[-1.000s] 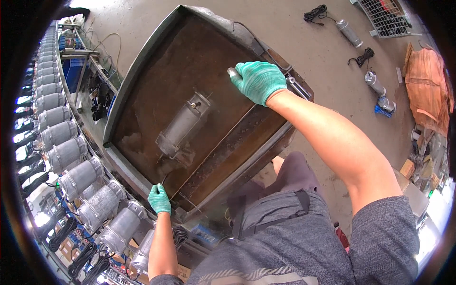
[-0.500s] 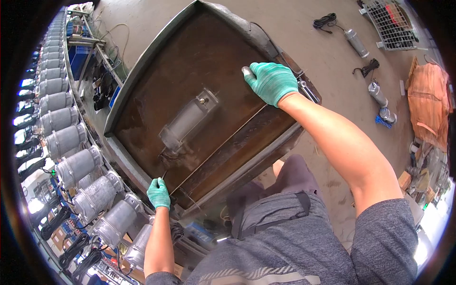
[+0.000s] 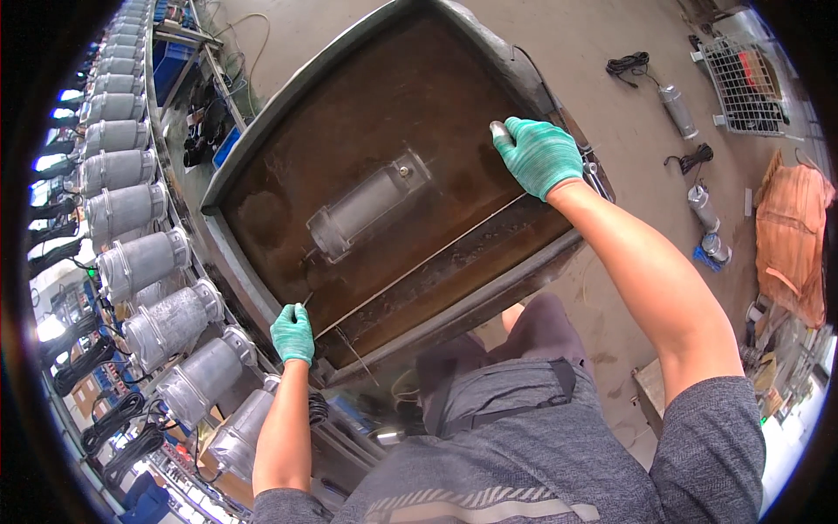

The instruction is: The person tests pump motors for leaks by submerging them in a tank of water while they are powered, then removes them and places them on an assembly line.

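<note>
A grey cylindrical pump [image 3: 362,210] lies slantwise under brown water in a wide metal tank [image 3: 229,253]. My left hand [image 3: 292,334], in a green glove, is closed at the tank's near left edge. Its fingertips pinch a thin dark cable [image 3: 305,301] near the pump's lower end. Over the tank's right side, my gloved right hand [image 3: 543,157] is curled shut around a piece whose grey, rounded end [image 3: 500,133] pokes out by the thumb. The rest of that piece is hidden in the fist. A thin straight rod or line [image 3: 428,258] crosses the tank between my hands.
Left of the tank, a long curved row of similar pumps [image 3: 144,253] with coiled black cables runs into the distance. On the floor to the right lie loose pumps [image 3: 676,112], a wire basket [image 3: 742,83] and a brown-orange wrapped bundle [image 3: 790,244].
The view has shifted, so tank and floor things sit differently in the picture. The pump's outline under the water looks sharper. Both hands keep their grip.
</note>
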Demonstrator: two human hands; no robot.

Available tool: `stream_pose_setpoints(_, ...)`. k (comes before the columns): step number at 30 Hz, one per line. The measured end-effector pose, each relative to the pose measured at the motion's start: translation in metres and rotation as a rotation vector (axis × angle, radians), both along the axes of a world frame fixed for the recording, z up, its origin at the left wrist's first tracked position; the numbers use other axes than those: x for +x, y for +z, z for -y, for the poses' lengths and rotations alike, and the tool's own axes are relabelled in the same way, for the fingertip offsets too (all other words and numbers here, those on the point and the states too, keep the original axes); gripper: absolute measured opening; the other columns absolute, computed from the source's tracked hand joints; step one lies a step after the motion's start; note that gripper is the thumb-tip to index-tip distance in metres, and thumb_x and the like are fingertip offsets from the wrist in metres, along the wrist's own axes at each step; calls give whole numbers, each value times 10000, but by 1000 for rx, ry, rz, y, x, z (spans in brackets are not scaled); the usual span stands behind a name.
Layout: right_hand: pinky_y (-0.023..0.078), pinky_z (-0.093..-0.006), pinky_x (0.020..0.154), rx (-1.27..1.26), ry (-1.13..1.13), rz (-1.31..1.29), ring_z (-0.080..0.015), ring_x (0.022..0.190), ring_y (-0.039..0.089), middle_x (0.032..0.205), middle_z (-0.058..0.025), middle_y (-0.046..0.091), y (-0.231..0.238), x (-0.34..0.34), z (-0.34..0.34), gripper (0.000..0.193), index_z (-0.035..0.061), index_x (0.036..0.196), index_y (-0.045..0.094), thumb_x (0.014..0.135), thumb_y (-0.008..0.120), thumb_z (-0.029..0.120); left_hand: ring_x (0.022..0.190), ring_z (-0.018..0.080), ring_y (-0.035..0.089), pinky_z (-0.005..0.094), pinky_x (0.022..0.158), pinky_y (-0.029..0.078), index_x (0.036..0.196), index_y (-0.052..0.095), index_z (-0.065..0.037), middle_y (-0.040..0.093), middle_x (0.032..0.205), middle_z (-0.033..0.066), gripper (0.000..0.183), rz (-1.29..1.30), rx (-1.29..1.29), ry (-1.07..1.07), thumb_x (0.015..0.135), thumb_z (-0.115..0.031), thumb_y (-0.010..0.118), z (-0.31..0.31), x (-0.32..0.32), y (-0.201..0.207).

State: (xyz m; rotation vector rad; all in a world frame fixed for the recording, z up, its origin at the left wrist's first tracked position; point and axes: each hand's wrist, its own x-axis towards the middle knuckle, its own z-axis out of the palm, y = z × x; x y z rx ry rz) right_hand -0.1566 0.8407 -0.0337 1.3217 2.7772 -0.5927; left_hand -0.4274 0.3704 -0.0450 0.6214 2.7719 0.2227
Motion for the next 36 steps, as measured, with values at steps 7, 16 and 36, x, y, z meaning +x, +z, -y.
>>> stream_pose_setpoints(7,564,-520,775,36,9,5,-400,828,716,885,-190,738,-2,-1,2,475,81,917,699,1080,447,448,678,469,546,496,636,454,862,659,-23,611,792,277,286,-21,-22,-4,1000,-273,644,-3,1,4)
stream_pose_setpoints(16,565,-532,769,28,-28,34,-431,814,705,856,-217,723,0,-2,3,457,96,911,695,1080,463,453,785,503,599,529,686,481,894,678,-44,636,834,276,314,-17,-30,21,994,-338,637,-8,4,8)
stream_pose_setpoints(36,561,-536,778,58,-18,53,-436,851,705,900,-213,730,-7,-3,4,489,103,956,710,1082,434,486,813,474,652,529,713,510,896,698,-57,682,843,239,302,-12,-50,47,992,-333,625,-6,3,10)
